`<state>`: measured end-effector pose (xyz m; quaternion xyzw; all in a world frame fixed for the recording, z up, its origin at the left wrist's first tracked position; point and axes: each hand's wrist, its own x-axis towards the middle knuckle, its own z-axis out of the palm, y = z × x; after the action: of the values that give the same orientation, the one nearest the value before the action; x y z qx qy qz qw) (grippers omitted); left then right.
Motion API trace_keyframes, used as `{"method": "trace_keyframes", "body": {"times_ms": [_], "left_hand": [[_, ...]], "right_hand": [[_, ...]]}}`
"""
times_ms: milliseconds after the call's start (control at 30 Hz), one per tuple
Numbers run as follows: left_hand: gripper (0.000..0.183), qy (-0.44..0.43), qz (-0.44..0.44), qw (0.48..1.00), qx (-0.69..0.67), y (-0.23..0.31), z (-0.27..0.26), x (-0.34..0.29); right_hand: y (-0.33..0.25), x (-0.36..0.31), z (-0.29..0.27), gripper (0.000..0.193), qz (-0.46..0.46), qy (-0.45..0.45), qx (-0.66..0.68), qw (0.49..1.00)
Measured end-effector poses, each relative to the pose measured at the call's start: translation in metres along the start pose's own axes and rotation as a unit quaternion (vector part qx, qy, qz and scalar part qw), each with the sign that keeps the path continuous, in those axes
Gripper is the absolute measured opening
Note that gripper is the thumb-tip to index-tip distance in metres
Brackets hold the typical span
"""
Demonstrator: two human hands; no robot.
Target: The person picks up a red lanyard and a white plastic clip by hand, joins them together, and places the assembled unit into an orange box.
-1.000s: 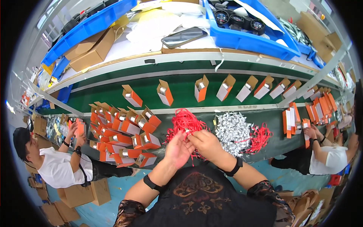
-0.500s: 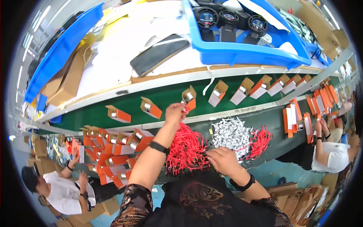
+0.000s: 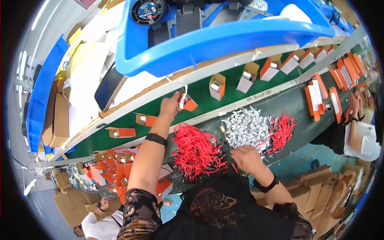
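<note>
Left hand [image 3: 171, 106] at orange-and-white cardboard box [image 3: 191, 105], likely open for access.
Right hand [image 3: 247, 159] curled beside tangled red ribbon straps [image 3: 196, 152]; neither finger closure discernible.

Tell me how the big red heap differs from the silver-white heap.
Colour: the big red heap is mostly red with dark bits; the silver-white heap is pale and shiny.
Form: the big red heap shows long, thin strands; the silver-white heap looks like short, crinkled pieces.
Place: the big red heap lies left; the silver-white heap lies right, beside a smaller red pile.
Shared: both are loose, jumbled piles on the dark work surface.
</note>
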<state>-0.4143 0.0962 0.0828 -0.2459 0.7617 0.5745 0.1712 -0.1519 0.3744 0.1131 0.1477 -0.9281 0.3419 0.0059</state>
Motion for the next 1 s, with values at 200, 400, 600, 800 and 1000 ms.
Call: {"method": "trace_keyframes", "body": {"times_ms": [200, 400, 600, 800, 1000], "left_hand": [[0.033, 0.120, 0.179, 0.975, 0.055, -0.009, -0.028, -0.039], [0.014, -0.017, 0.020, 0.963, -0.269, -0.065, -0.041, -0.168], [0.023, -0.097, -0.026, 0.972, -0.214, -0.149, -0.066, -0.299], [0.024, -0.042, -0.032, 0.978, -0.200, -0.209, -0.093, -0.356], [0.023, 0.013, -0.051, 0.963, -0.264, -0.250, -0.097, -0.358]], "right_hand": [[0.018, -0.006, 0.010, 0.012, 0.001, -0.003, 0.013, 1.000], [0.038, -0.001, 0.077, 0.012, 0.072, -0.084, 0.054, 0.992], [0.021, 0.025, 0.172, 0.012, 0.062, -0.203, 0.084, 0.974], [-0.004, 0.055, 0.193, 0.023, 0.067, -0.206, 0.035, 0.976], [-0.052, 0.032, 0.216, 0.037, 0.021, -0.362, 0.012, 0.932]]}}
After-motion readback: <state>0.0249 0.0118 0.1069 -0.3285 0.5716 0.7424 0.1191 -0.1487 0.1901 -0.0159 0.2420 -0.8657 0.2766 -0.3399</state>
